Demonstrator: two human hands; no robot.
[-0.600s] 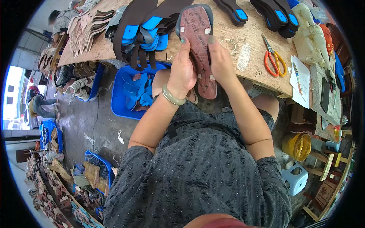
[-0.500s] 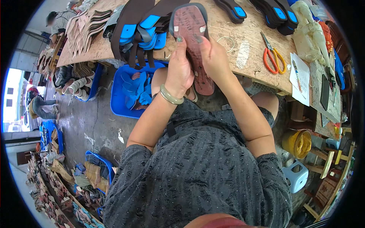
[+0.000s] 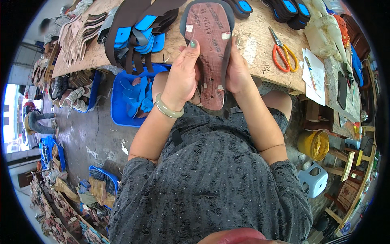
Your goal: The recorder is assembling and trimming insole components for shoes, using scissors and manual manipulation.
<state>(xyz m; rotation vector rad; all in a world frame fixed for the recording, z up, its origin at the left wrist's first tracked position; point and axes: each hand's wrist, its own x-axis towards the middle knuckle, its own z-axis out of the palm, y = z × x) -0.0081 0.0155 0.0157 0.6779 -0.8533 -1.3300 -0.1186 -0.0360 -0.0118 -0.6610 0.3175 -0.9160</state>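
I've got two, left hand (image 3: 183, 79) and right hand (image 3: 239, 75), half-curled, gripping one scuffed, reddish, waisted sole (image 3: 211, 53); one steel-bladed scissors (image 3: 280, 45) nearby.

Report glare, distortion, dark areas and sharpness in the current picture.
Head view: glare washes out much of the opening at far left; head view: the table bows along its front edge, corners go black; head view: the sole looks sharp.

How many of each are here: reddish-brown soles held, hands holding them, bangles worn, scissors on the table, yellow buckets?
Reddish-brown sole: 1
Hands: 2, left hand and right hand
Bangle: 1
Scissors: 1
Yellow bucket: 1
Total: 6
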